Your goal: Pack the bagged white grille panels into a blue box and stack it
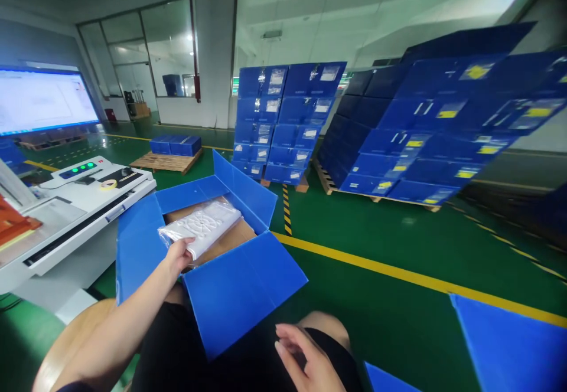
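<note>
My left hand grips the near end of a white moulded panel in a clear plastic bag, its thumb lying on top. The panel has a round raised pattern and lies tilted over the opening of a blue box whose flaps are spread outward. Brown cardboard shows inside, below the panel. Over my right knee hovers my right hand, holding nothing, with its thumb and fingers curved and apart. The left fingers under the panel are hidden.
At the left stands a white machine table with a tape roll on it, beside a lit monitor. Stacked blue boxes stand on pallets behind. More blue flaps show at lower right. A yellow line crosses the green floor.
</note>
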`<move>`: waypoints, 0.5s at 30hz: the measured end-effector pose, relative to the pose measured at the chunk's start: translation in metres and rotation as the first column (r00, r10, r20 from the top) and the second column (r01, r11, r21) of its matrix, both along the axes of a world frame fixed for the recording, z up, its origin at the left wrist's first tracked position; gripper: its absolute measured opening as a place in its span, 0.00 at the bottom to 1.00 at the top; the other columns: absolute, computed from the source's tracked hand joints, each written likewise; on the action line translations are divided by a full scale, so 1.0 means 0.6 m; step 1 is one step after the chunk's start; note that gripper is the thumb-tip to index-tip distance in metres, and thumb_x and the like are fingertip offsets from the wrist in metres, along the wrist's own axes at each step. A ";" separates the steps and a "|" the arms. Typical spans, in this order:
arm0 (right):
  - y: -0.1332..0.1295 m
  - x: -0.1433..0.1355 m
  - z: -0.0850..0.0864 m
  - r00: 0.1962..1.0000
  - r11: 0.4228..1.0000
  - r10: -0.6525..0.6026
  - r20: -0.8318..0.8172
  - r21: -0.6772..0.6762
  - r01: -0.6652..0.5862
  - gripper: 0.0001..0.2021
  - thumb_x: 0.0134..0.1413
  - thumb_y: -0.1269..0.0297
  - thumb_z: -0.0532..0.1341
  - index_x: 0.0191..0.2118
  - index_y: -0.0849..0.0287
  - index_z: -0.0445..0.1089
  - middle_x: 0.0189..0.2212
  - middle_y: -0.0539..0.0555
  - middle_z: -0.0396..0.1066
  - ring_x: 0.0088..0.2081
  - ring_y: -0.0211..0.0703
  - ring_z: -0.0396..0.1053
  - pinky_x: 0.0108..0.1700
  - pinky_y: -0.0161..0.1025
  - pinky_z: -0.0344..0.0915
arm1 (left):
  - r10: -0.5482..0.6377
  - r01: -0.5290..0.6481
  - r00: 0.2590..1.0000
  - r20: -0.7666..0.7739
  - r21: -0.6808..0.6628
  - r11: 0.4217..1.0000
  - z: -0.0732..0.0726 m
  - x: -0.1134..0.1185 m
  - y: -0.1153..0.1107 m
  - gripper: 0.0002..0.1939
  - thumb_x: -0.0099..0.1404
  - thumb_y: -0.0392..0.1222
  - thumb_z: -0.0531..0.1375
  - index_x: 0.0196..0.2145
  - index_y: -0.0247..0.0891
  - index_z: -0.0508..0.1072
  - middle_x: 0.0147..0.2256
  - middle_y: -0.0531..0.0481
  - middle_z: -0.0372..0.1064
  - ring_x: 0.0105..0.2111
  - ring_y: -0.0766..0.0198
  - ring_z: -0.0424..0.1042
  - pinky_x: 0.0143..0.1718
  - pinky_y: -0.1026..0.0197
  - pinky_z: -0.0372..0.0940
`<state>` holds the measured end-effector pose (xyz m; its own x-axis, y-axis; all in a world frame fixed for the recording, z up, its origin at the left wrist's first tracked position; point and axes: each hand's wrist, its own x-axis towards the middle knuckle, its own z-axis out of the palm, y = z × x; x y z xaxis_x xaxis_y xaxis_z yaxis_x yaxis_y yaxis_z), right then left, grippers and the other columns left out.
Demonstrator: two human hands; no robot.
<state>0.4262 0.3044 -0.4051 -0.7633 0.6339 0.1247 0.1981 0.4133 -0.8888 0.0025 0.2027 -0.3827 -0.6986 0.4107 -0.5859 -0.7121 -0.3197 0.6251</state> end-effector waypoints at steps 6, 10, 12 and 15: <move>-0.027 -0.107 0.005 0.990 0.807 -0.139 -0.026 -0.582 0.098 0.44 0.52 0.27 0.75 0.61 0.57 0.75 0.58 0.64 0.79 0.61 0.62 0.78 0.65 0.56 0.76 | 0.002 0.001 1.000 -0.027 0.111 0.994 0.045 0.130 -0.095 0.34 0.64 0.19 0.65 0.67 0.28 0.72 0.50 0.34 0.85 0.41 0.46 0.88 0.45 0.49 0.85; -0.055 -0.212 0.049 0.941 0.544 -0.265 -0.210 -0.839 -0.034 0.41 0.47 0.37 0.83 0.60 0.57 0.76 0.61 0.64 0.78 0.64 0.64 0.75 0.67 0.59 0.74 | -0.046 0.069 0.995 -0.083 0.295 0.953 0.063 0.234 -0.142 0.48 0.62 0.21 0.71 0.76 0.37 0.64 0.61 0.34 0.80 0.57 0.42 0.83 0.62 0.45 0.79; -0.069 -0.250 0.088 0.899 0.463 -0.276 -0.340 -0.866 -0.186 0.37 0.47 0.42 0.84 0.57 0.58 0.79 0.61 0.64 0.78 0.65 0.64 0.75 0.69 0.60 0.72 | -0.094 0.128 0.990 -0.109 0.368 0.921 0.066 0.278 -0.157 0.51 0.62 0.23 0.73 0.78 0.42 0.62 0.65 0.36 0.77 0.63 0.41 0.79 0.68 0.43 0.73; -0.086 -0.269 0.145 0.837 0.417 -0.292 -0.463 -0.849 -0.324 0.39 0.45 0.54 0.86 0.63 0.56 0.78 0.60 0.62 0.80 0.64 0.66 0.75 0.70 0.63 0.70 | -0.190 0.237 0.971 -0.147 0.456 0.858 0.065 0.323 -0.171 0.52 0.62 0.26 0.74 0.79 0.43 0.63 0.67 0.37 0.76 0.68 0.39 0.73 0.74 0.40 0.64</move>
<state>0.2648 0.2525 -0.3178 -0.7893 0.5948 -0.1526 -0.3607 -0.6502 -0.6687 0.1961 0.1003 -0.3439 -0.6040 0.7647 -0.2243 -0.7425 -0.4377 0.5070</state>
